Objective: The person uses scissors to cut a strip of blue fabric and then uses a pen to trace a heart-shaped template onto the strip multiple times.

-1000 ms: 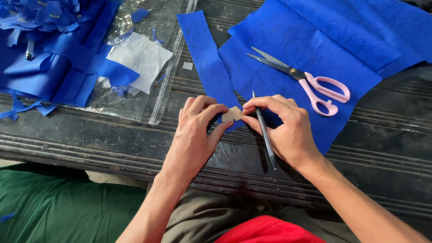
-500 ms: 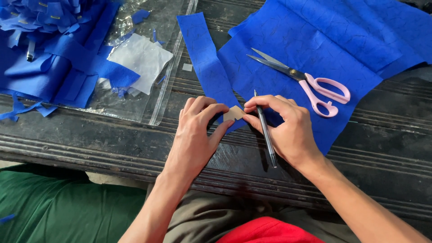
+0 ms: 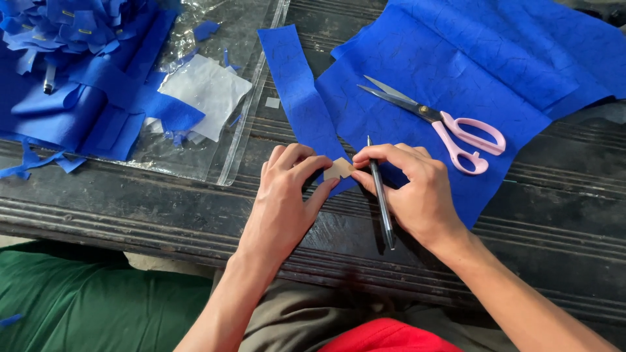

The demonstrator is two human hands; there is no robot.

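Note:
My left hand [image 3: 283, 202] pinches a small tan paper piece [image 3: 338, 169] against the lower end of a long blue fabric strip [image 3: 300, 98]. My right hand [image 3: 417, 192] touches the same piece with its fingertips and grips a black pen [image 3: 380, 195], which points up and away from me. Both hands rest at the near edge of the dark wooden table [image 3: 163, 208]. Pink-handled scissors [image 3: 450, 127] lie open on a large blue fabric sheet [image 3: 469, 58] just beyond my right hand.
A clear plastic sleeve [image 3: 228, 156] at the left holds a pile of blue fabric scraps [image 3: 72, 78] and a white sheet [image 3: 205, 91]. A small pale scrap [image 3: 272, 102] lies on the table. Green cloth [image 3: 78, 300] lies below the table edge.
Both hands have stayed at the small tan piece with only slight finger shifts. The pen, scissors and fabric have not moved.

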